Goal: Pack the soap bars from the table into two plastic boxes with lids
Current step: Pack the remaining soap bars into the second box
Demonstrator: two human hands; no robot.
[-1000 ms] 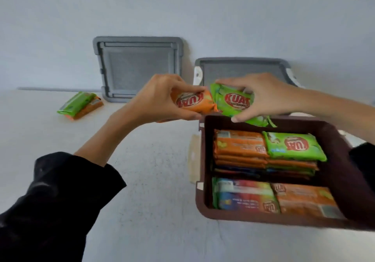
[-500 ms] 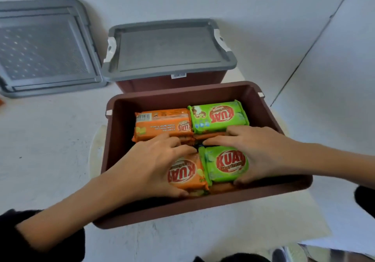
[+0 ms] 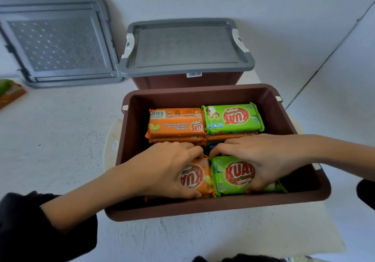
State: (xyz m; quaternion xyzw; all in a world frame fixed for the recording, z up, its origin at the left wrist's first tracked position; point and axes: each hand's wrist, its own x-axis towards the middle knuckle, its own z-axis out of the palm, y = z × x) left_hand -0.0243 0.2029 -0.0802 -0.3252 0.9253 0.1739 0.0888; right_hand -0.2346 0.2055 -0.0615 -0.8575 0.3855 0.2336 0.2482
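An open brown plastic box (image 3: 203, 93) stands in front of me, filled with wrapped soap bars. My left hand (image 3: 164, 170) grips an orange soap bar (image 3: 196, 178) at the box's near side. My right hand (image 3: 263, 158) grips a green soap bar (image 3: 233, 176) right beside it. Both bars rest on the stacks below. At the far side lie another orange bar (image 3: 174, 123) and another green bar (image 3: 233, 117) on top of their stacks. Behind stands a second brown box (image 3: 182, 81) shut with a grey lid (image 3: 184, 46).
A loose grey lid (image 3: 54, 40) leans against the wall at the back left. Loose orange and green soap bars (image 3: 10, 93) lie at the left edge of the white table (image 3: 60, 140). A white wall corner runs to the right.
Both hands brought the orange and green bars from above the box's far rim down into its near side. Over the last half second they have hardly moved.
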